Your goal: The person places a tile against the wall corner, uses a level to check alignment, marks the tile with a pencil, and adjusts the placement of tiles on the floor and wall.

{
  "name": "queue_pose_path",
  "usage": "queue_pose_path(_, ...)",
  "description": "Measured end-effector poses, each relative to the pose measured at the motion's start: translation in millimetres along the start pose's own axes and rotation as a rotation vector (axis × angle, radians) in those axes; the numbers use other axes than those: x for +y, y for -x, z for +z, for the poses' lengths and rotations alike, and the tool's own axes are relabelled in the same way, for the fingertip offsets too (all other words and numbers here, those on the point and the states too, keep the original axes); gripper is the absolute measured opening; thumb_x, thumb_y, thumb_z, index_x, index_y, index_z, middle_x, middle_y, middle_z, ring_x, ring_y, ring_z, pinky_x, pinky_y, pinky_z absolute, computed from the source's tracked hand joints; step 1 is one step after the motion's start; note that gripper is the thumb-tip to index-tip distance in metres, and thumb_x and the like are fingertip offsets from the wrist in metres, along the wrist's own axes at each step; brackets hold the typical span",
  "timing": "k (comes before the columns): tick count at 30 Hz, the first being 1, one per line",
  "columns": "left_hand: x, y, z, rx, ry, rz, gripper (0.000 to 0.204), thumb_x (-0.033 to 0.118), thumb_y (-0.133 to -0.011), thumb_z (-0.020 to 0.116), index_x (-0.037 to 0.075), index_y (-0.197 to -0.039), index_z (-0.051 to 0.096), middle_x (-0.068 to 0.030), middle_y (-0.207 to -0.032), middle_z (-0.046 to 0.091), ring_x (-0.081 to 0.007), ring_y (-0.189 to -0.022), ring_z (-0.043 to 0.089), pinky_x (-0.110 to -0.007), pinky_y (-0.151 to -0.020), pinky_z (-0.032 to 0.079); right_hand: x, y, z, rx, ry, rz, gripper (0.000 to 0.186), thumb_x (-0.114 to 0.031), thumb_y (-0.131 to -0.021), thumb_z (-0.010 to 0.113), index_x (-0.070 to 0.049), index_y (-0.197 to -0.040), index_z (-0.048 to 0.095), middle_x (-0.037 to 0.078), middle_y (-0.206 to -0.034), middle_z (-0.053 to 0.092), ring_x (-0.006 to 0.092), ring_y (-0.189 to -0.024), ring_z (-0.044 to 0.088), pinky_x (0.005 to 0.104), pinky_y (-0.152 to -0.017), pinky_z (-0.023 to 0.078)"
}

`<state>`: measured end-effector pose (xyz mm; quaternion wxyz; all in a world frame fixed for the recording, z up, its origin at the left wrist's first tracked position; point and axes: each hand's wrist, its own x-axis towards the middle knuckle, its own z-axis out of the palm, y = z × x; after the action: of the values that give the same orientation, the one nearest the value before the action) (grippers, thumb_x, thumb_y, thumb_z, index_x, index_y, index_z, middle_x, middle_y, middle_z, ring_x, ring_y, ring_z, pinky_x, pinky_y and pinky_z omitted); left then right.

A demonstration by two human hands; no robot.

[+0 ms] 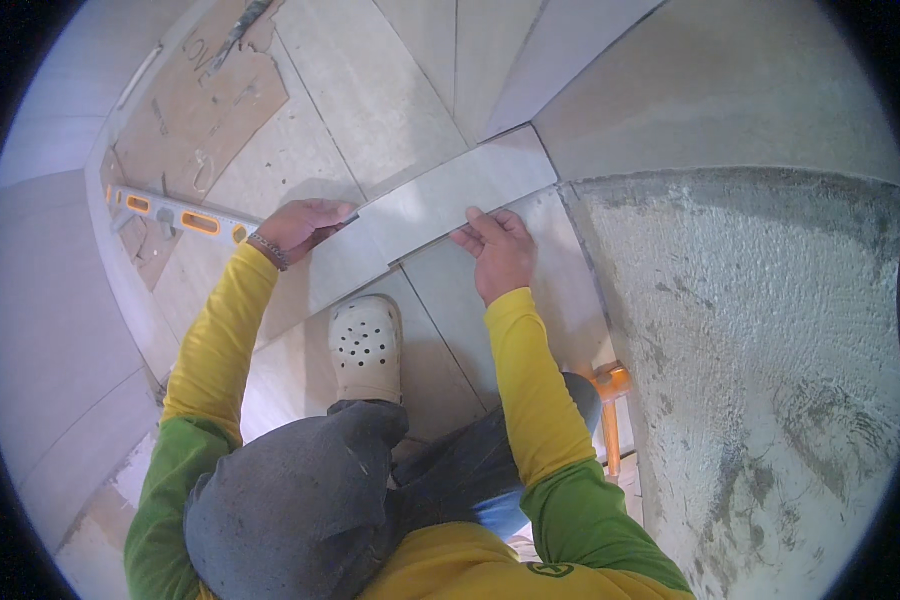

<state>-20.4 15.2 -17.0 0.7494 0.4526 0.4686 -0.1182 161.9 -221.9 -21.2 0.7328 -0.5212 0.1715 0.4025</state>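
L hand (308,228) pinches tile strip (450,200) @ L end; R hand (502,258) pinches its near edge. Spirit level (172,213) lies to L; orange hammer (611,424) to R.

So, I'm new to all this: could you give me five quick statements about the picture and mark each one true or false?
1. The left hand and right hand are both at the edge of the tile strip. True.
2. The level lies to the right of the right hand. False: it lies on the left, one end close to the left wrist.
3. An orange tool lies to the right of the right arm. True.
4. The shoe in view is solid black. False: it is off-white, with small holes in its top.
5. The sleeves are yellow and green. True.
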Motion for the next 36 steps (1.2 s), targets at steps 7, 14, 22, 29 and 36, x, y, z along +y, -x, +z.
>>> queue_pose_path(7, 3, 1, 1, -0.015, -0.006, -0.012, 0.037, 0.021, -0.088, 0.070, -0.003, -0.115, 0.061, -0.0063, -0.112, 0.064, -0.0135, -0.102, 0.060, -0.026, -0.095, 0.047, 0, 3, 0, 0.016, 0.022, -0.005, 0.028, -0.005, -0.079, 0.072, 0.002, -0.095, 0.050, 0.010, -0.085, 0.058, 0.0205, -0.073, 0.061, 0.0344, -0.068, 0.059)
queue_pose_path(14, 8, 9, 3, -0.005, -0.046, -0.010, 0.035, 0.023, -0.088, 0.070, -0.003, -0.111, 0.063, -0.0061, -0.107, 0.066, -0.0127, -0.097, 0.061, -0.027, -0.090, 0.048, -1, 5, 4, 0.014, 0.039, 0.018, 0.021, -0.004, -0.081, 0.069, 0.000, -0.092, 0.051, 0.009, -0.083, 0.058, 0.0200, -0.073, 0.061, 0.0340, -0.067, 0.058)
queue_pose_path(22, 9, 6, 7, -0.017, -0.022, -0.010, 0.031, 0.022, -0.086, 0.071, -0.002, -0.104, 0.064, -0.0068, -0.103, 0.066, -0.0124, -0.095, 0.062, -0.027, -0.088, 0.049, 2, -1, -2, -0.006, 0.072, 0.006, 0.021, -0.003, -0.081, 0.068, -0.002, -0.092, 0.050, 0.009, -0.085, 0.058, 0.0207, -0.073, 0.060, 0.0364, -0.069, 0.058)
queue_pose_path(29, 2, 4, 1, -0.013, -0.052, -0.027, 0.035, 0.026, -0.086, 0.072, -0.001, -0.107, 0.064, -0.0060, -0.104, 0.066, -0.0123, -0.094, 0.062, -0.026, -0.087, 0.049, 5, -1, -6, -0.004, 0.072, -0.020, 0.024, -0.002, -0.080, 0.069, -0.005, -0.093, 0.049, 0.009, -0.084, 0.058, 0.0219, -0.073, 0.061, 0.0383, -0.071, 0.059)
queue_pose_path(36, -3, -4, -2, 0.009, -0.061, -0.014, 0.037, 0.025, -0.085, 0.073, -0.003, -0.107, 0.063, -0.0061, -0.104, 0.065, -0.0122, -0.095, 0.060, -0.025, -0.087, 0.048, 1, 1, -2, 0.028, 0.073, -0.042, 0.020, -0.004, -0.080, 0.069, -0.002, -0.090, 0.051, 0.009, -0.079, 0.058, 0.0199, -0.071, 0.062, 0.0341, -0.067, 0.059)
